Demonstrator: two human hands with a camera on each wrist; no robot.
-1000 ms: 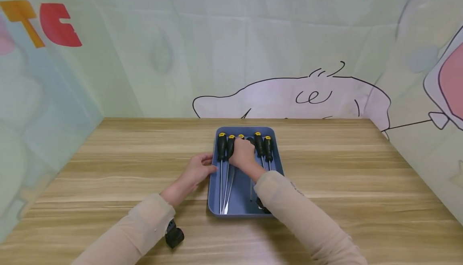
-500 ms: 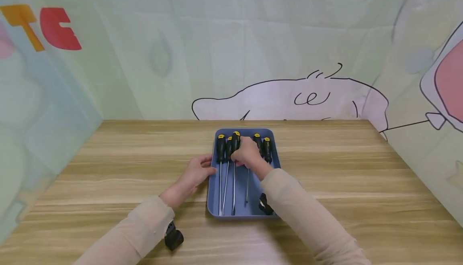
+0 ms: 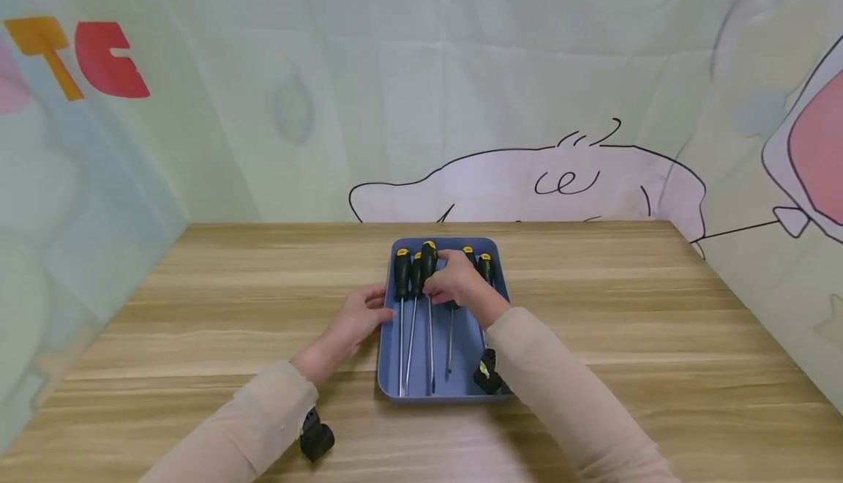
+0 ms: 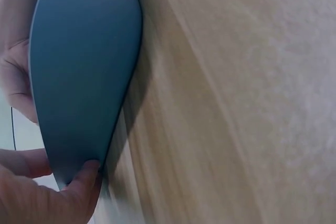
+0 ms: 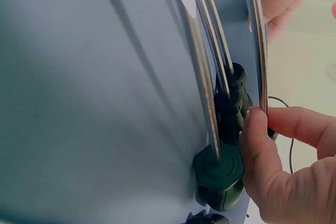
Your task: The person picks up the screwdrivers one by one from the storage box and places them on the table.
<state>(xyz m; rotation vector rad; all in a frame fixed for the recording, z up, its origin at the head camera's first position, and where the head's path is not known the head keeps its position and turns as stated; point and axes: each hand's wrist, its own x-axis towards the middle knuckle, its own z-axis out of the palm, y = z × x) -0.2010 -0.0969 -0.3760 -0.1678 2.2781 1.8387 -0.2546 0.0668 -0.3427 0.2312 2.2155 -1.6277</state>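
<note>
A blue-grey rectangular tray point(image 3: 466, 347) holds several screwdrivers with black, yellow-topped handles and metal shafts. At its left side, my left hand point(image 3: 353, 316) grips the wall; in the left wrist view its digits lie on both sides of the tray wall point(image 4: 86, 66). My right hand point(image 3: 461, 282) reaches over the tray and pinches the third screwdriver from the left point(image 3: 429, 257). In the right wrist view, thumb and index finger meet where its shaft point(image 5: 257, 40) joins the handle, most of which they hide. Close beside them is another screwdriver's handle point(image 5: 218, 166).
Left of the held one lie two screwdrivers point(image 3: 402, 274). A shorter shaft point(image 3: 451, 344) runs out from under the right hand. Two more handles point(image 3: 485, 267) are along the right wall. The wooden table point(image 3: 263, 263) ends at a printed backdrop point(image 3: 296, 66); a black wrist device point(image 3: 316, 435) hangs below the left sleeve.
My right hand has drawn slightly right and toward me. The third screwdriver's tip has swung right, away from the two left ones, so its shaft is straighter. My left hand stays at the wall.
</note>
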